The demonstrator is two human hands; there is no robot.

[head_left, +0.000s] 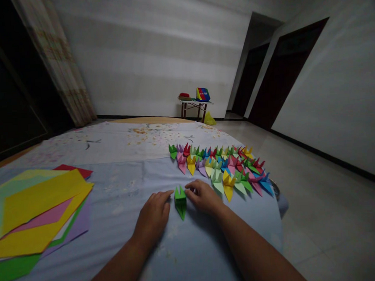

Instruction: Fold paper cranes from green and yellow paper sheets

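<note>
A small green folded paper piece [180, 202] lies on the pale blue cloth [122, 201] between my two hands. My left hand [153, 218] rests palm down, its curled fingertips touching the piece's left edge. My right hand [204, 196] lies on the other side, fingers curled and pinching the piece's upper right edge. Just beyond them, rows of several finished folded paper figures [226, 168] in green, pink, yellow, red, blue and purple are laid out on the cloth.
A stack of large coloured paper sheets [35, 209], yellow on top, lies at the left. The cloth-covered surface ends at the right over a tiled floor [327, 217]. A small table [194, 107] with a colourful box stands by the far wall.
</note>
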